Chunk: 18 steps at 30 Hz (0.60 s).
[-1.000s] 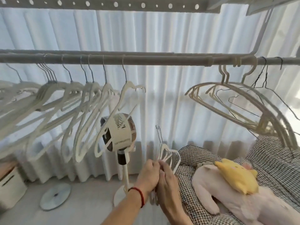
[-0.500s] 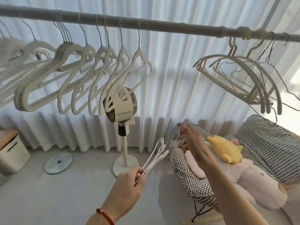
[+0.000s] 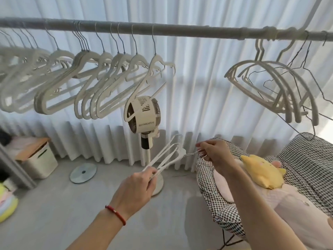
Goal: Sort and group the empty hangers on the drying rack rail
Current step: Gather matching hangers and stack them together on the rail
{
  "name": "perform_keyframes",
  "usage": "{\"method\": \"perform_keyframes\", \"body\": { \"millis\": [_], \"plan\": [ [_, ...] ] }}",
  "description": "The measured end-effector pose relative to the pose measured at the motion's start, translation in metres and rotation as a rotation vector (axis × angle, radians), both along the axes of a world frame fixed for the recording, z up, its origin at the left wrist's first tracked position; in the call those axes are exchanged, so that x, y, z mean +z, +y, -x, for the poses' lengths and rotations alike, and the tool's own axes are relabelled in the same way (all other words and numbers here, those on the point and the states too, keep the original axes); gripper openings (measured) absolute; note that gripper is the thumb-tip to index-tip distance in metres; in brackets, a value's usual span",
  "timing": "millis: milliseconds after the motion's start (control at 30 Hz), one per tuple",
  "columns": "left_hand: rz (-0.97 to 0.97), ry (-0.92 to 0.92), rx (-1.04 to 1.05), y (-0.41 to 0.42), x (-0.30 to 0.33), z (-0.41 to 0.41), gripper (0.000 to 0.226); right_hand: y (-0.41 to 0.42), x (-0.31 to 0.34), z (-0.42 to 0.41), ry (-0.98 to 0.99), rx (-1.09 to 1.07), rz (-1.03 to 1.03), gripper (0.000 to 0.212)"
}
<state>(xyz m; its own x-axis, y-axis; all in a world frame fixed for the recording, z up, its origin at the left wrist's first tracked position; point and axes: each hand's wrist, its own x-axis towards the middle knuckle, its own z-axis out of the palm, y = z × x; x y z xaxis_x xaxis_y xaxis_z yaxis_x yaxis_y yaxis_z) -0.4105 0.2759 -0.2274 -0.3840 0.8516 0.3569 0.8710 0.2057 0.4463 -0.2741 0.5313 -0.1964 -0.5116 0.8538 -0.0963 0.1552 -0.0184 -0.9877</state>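
White hangers (image 3: 166, 156) span between left hand (image 3: 137, 186) and right hand (image 3: 215, 153).

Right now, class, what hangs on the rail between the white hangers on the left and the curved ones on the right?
Nothing: in the head view that stretch of rail is bare, from the last white hanger to the curved hangers. Only curtain shows behind it.
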Motion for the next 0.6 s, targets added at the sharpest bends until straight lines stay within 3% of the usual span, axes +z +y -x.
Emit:
{"method": "perform_keyframes", "body": {
  "millis": [167, 233, 333, 433, 500, 533, 600],
  "plan": [
    [0.011, -0.017, -0.009, 0.008, 0.007, 0.004, 0.009, 0.009, 0.002, -0.011, 0.037, 0.083, 0.016, 0.024],
    [-0.017, -0.145, -0.008, 0.011, 0.016, 0.013, 0.007, 0.017, 0.004, -0.022, 0.075, 0.138, -0.025, 0.039],
    [0.03, -0.43, -0.049, 0.017, 0.034, 0.035, 0.008, 0.026, 0.007, -0.035, 0.052, 0.267, -0.149, 0.04],
    [0.12, -0.751, -0.206, 0.024, 0.056, 0.056, 0.013, 0.029, 0.015, -0.039, -0.163, 0.487, -0.42, 0.069],
    [0.203, -0.813, -0.289, 0.029, 0.074, 0.067, 0.02, 0.031, 0.02, -0.036, -0.335, 0.587, -0.644, 0.077],
    [0.235, -0.809, -0.324, 0.033, 0.084, 0.071, 0.023, 0.032, 0.024, -0.035, -0.391, 0.63, -0.695, 0.069],
    [0.274, -0.758, -0.353, 0.043, 0.101, 0.076, 0.024, 0.032, 0.03, -0.034, -0.408, 0.662, -0.677, 0.032]
  ]
}}
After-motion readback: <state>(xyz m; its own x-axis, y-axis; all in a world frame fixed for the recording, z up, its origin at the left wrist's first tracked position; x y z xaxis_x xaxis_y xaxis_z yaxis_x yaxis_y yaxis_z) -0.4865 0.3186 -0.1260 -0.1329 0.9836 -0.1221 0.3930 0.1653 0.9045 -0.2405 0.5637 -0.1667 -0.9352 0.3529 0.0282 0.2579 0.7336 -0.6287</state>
